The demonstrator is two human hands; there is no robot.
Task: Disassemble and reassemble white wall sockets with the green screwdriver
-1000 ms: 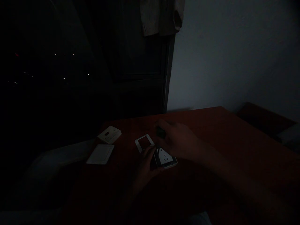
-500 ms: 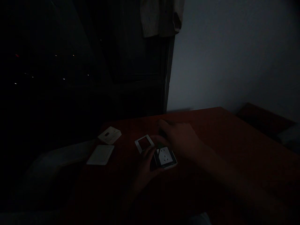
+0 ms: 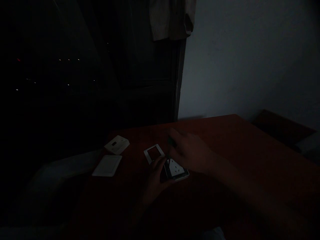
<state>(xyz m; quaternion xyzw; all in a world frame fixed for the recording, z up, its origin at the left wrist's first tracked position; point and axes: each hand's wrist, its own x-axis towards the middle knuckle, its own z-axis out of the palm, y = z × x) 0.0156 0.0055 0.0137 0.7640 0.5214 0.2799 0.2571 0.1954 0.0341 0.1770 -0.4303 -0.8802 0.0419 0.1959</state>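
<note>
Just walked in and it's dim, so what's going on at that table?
A person's left hand holds a socket while the right hand grips a dark green object, too dim to identify, over it. A white frame lies beside the socket; a flat plate and pale box sit farther left.

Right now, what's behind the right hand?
Part of the socket: much of its slotted white face and near edge show. The right hand covers its far right corner and most of the dark green object it grips.
</note>
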